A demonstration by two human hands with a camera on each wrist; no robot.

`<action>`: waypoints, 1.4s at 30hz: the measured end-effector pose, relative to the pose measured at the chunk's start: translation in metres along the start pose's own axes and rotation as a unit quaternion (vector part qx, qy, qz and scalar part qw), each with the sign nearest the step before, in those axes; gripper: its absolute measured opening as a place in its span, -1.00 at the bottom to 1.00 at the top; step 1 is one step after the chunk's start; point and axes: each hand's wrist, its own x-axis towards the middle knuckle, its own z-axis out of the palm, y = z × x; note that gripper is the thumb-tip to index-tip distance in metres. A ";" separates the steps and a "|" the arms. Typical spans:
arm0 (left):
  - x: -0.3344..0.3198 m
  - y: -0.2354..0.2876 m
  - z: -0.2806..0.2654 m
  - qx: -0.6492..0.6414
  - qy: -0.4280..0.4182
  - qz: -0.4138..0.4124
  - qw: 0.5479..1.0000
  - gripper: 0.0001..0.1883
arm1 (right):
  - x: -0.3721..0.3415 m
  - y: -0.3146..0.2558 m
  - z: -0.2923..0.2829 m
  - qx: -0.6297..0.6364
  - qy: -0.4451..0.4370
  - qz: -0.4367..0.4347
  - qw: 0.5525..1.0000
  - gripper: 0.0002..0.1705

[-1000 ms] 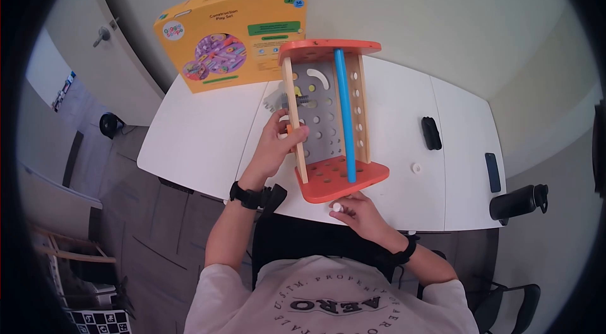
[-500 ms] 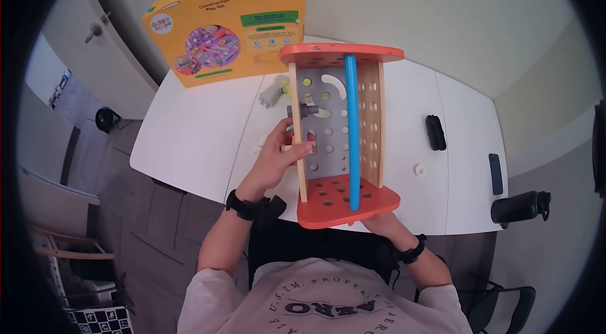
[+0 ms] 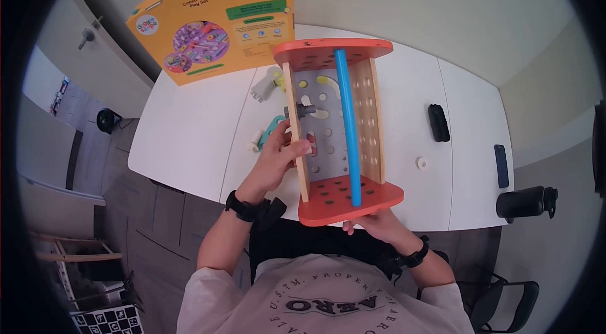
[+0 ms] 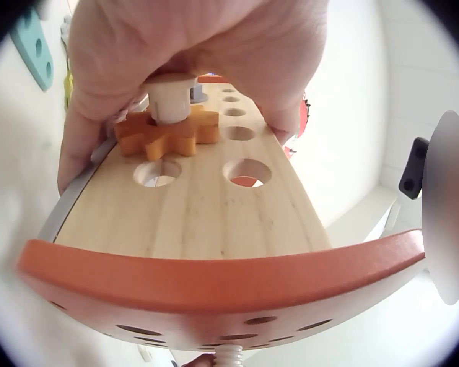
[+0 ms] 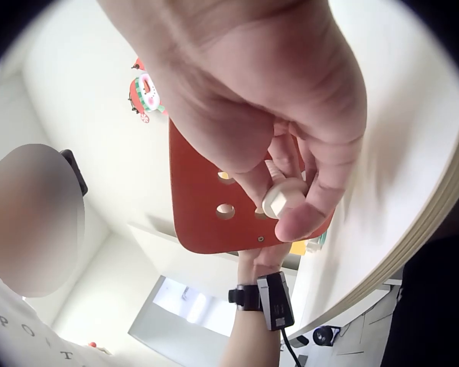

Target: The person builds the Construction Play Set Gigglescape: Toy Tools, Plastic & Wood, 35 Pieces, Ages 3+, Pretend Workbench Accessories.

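A toy workbench with red ends (image 3: 350, 203), pale wood sides and a blue rod (image 3: 349, 125) stands tilted over the table edge. My left hand (image 3: 276, 160) grips its left wooden side, thumb inside. Under that hand an orange gear (image 4: 168, 139) lies against the wood, with a white peg (image 4: 170, 99) through it. Higher on the same side a grey bolt (image 3: 303, 110) pokes through. Beneath the near red end, my right hand (image 5: 291, 115) pinches a white bolt (image 5: 279, 200) by its head, its threaded shank towards the holed red panel.
On the white table (image 3: 183, 125), a yellow box (image 3: 214, 24) stands at the back left. Grey (image 3: 264, 88) and teal (image 3: 271, 130) toy pieces lie left of the workbench. A white ring (image 3: 421, 163), a black case (image 3: 438, 123), a phone (image 3: 501, 166) and a black bottle (image 3: 524, 202) are to the right.
My right hand has taken the white bolt from in front of the red end to underneath it. The workbench has shifted and turned slightly, while my left hand keeps its hold.
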 end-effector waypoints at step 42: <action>0.043 0.092 0.095 0.468 -0.011 -0.062 0.881 -0.06 | 0.011 0.015 0.011 0.125 -0.027 0.103 0.986 -0.55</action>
